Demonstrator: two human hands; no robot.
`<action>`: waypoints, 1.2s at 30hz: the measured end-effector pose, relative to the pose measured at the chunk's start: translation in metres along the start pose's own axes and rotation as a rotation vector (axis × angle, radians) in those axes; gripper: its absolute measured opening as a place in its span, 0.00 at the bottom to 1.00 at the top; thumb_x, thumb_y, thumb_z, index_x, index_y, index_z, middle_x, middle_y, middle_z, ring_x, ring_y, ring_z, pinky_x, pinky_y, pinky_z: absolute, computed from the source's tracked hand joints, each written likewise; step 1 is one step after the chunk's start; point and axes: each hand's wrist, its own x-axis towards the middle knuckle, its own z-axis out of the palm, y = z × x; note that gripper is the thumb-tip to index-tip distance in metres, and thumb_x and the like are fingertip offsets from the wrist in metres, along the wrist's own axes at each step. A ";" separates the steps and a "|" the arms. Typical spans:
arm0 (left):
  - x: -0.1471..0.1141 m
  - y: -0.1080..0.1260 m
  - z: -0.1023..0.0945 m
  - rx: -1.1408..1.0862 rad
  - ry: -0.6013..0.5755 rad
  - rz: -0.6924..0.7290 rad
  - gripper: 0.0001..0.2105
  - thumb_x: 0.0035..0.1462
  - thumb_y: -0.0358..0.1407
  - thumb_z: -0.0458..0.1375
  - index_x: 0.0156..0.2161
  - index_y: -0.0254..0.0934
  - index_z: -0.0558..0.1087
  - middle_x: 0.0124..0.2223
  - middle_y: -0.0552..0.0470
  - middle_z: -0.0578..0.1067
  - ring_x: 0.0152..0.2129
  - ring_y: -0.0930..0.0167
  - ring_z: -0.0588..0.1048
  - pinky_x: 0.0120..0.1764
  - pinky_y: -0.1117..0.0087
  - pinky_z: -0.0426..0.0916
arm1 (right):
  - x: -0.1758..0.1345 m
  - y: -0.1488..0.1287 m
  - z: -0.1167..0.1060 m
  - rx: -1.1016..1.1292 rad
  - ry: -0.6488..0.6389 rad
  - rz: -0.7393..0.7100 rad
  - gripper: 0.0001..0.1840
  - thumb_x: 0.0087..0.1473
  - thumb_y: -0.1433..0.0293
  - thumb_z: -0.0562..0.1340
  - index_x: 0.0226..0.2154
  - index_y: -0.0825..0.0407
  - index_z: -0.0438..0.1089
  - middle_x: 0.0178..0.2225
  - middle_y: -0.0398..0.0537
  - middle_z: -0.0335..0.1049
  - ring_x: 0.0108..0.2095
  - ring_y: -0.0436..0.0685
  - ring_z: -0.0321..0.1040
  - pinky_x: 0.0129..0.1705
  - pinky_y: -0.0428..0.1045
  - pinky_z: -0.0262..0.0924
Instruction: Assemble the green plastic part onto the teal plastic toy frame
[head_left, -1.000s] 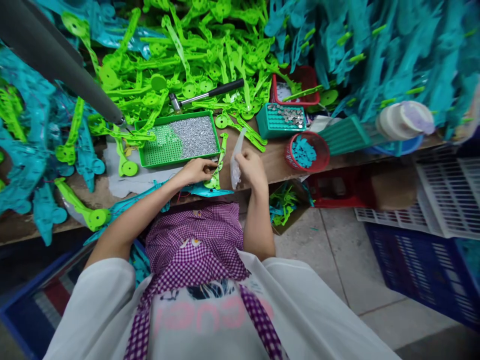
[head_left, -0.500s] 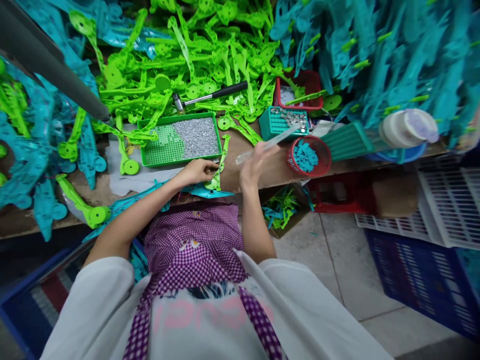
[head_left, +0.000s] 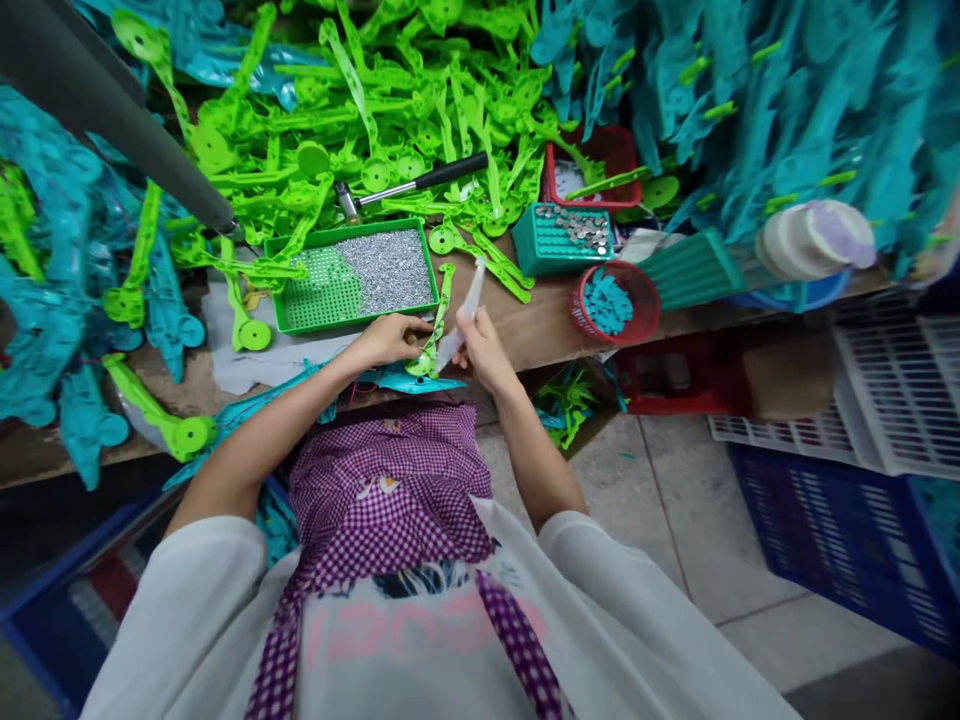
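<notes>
Wooden bench (head_left: 540, 335) carries heaps of green plastic arms (head_left: 390, 110) & teal parts (head_left: 45, 330), a hammer (head_left: 409, 187), green tray (head_left: 352, 275) w/ small metal bits, teal box (head_left: 562, 238), red basket (head_left: 613, 303), grey sheet (head_left: 247, 360) at front edge.

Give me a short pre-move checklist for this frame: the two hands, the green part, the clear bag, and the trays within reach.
1. Left hand on the green plastic part at the bench edge: ok, fingers rest on its lower end.
2. Right hand holding the clear plastic bag: ok, pinched at the bottom, bag pointing up.
3. Bag mouth lined up with the part: cannot tell, too small and blurred.
4. Green tray of small metal pieces just behind the left hand: ok, unobstructed.
5. Red basket of teal bits to the right: ok, upright on the bench.
6. Hammer lying clear of both hands: ok.
</notes>
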 end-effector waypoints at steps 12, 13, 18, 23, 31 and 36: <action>0.001 0.000 0.001 0.034 0.003 0.008 0.29 0.46 0.32 0.57 0.57 0.35 0.72 0.33 0.51 0.78 0.27 0.72 0.69 0.33 0.71 0.60 | 0.017 0.002 0.014 0.104 -0.077 0.075 0.26 0.58 0.44 0.50 0.44 0.46 0.60 0.19 0.39 0.65 0.17 0.52 0.63 0.23 0.49 0.59; 0.001 0.000 0.001 0.039 0.007 0.010 0.29 0.46 0.32 0.57 0.57 0.35 0.72 0.33 0.51 0.78 0.27 0.72 0.69 0.33 0.70 0.60 | 0.017 -0.002 0.013 0.055 -0.070 0.071 0.24 0.58 0.46 0.51 0.43 0.47 0.61 0.18 0.39 0.64 0.18 0.52 0.64 0.26 0.49 0.60; 0.000 0.002 0.000 0.063 0.015 0.007 0.29 0.46 0.32 0.57 0.57 0.35 0.72 0.33 0.50 0.78 0.28 0.71 0.69 0.33 0.70 0.60 | 0.010 -0.021 0.009 -0.144 0.014 0.051 0.21 0.59 0.54 0.55 0.47 0.52 0.62 0.20 0.44 0.68 0.29 0.59 0.72 0.42 0.54 0.63; -0.002 0.004 -0.001 0.051 0.012 0.014 0.29 0.47 0.32 0.57 0.57 0.34 0.72 0.33 0.50 0.78 0.28 0.71 0.70 0.34 0.69 0.60 | 0.005 -0.022 0.005 -0.244 0.134 -0.018 0.33 0.57 0.51 0.56 0.60 0.49 0.55 0.42 0.56 0.74 0.44 0.66 0.72 0.47 0.59 0.62; -0.003 0.006 -0.002 0.049 0.006 0.000 0.29 0.46 0.31 0.57 0.57 0.36 0.72 0.33 0.50 0.78 0.27 0.71 0.70 0.34 0.69 0.60 | 0.017 -0.009 -0.002 -0.184 0.117 -0.049 0.28 0.58 0.56 0.56 0.58 0.48 0.61 0.37 0.51 0.75 0.40 0.62 0.73 0.44 0.55 0.64; -0.002 0.007 -0.002 0.053 -0.004 -0.021 0.29 0.46 0.31 0.57 0.57 0.37 0.72 0.32 0.50 0.78 0.27 0.70 0.71 0.34 0.68 0.60 | 0.023 0.000 -0.004 0.011 0.031 -0.036 0.28 0.56 0.53 0.57 0.56 0.48 0.62 0.26 0.42 0.70 0.26 0.54 0.70 0.35 0.51 0.66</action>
